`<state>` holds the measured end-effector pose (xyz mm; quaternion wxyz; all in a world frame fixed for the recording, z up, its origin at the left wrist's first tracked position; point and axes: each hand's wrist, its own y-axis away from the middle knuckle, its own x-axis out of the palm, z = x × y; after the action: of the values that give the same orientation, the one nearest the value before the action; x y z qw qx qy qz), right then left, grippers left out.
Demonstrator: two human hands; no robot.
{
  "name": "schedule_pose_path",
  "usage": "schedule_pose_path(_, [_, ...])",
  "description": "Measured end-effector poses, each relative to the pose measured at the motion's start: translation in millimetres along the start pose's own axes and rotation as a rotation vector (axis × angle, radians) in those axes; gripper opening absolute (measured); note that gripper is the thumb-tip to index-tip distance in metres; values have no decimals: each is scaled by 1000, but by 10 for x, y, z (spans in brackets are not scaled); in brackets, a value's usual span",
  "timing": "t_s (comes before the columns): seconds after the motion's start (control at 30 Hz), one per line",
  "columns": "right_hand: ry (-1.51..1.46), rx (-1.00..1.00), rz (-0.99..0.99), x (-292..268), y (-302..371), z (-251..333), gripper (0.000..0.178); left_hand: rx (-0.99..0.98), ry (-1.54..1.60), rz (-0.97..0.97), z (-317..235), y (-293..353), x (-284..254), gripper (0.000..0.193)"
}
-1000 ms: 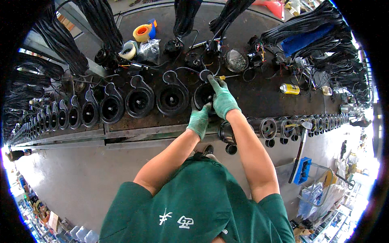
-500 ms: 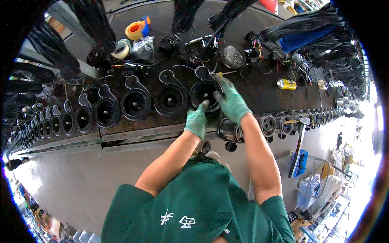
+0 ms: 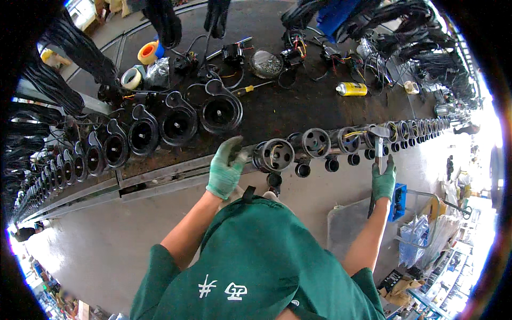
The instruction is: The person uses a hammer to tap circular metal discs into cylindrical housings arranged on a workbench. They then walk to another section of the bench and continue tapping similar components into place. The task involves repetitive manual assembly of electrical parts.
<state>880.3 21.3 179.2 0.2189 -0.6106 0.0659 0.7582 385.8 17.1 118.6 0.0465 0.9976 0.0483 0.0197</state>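
My left hand (image 3: 226, 169), in a green glove, is open with curved fingers apart, just left of a metal motor housing (image 3: 277, 154) at the bench's front edge. My right hand (image 3: 383, 180), also gloved, has its fingers stretched up beside the handle of a hammer (image 3: 378, 152). The hammer's head rests up on the row of housings and its handle hangs down; the hand covers part of it. Above my left hand sits a round black casing (image 3: 221, 113) with a curled hook-like top. A yellow-handled screwdriver (image 3: 246, 90) lies beside it.
More black casings (image 3: 143, 136) line the bench leftward; several metal housings (image 3: 316, 143) run along its edge rightward. Further back are a yellow spray can (image 3: 352, 89), a bowl of small parts (image 3: 266, 64), tape rolls (image 3: 148, 53) and black cable bundles (image 3: 162, 24). A blue crate (image 3: 398, 202) stands below.
Both hands have left the black casing. My right hand has moved far right to the hammer, my left toward the bench edge. The view has shifted to the right.
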Motion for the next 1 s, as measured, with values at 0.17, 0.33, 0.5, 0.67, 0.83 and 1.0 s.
schedule_pose_path(0.17, [-86,106,242,160,-77,-215,78,506,-869,373,-392,-277,250,53])
schedule_pose_path(0.33, [-94,97,226,330,-179,-440,58,556,-1234,677,-621,-418,368,47])
schedule_pose_path(0.5, [-529,183,229,245,-83,-412,39,602,-1447,869,-826,-610,429,33])
schedule_pose_path(0.67, [-946,317,264,18,316,-152,39,673,-1637,1126,-1051,-793,576,30])
schedule_pose_path(0.83, [-1015,310,282,-203,681,35,35,723,-1715,1319,-1137,-956,703,34])
schedule_pose_path(1.0, [-1064,333,286,-195,1004,154,38,737,-1776,1412,-1243,-1046,853,39])
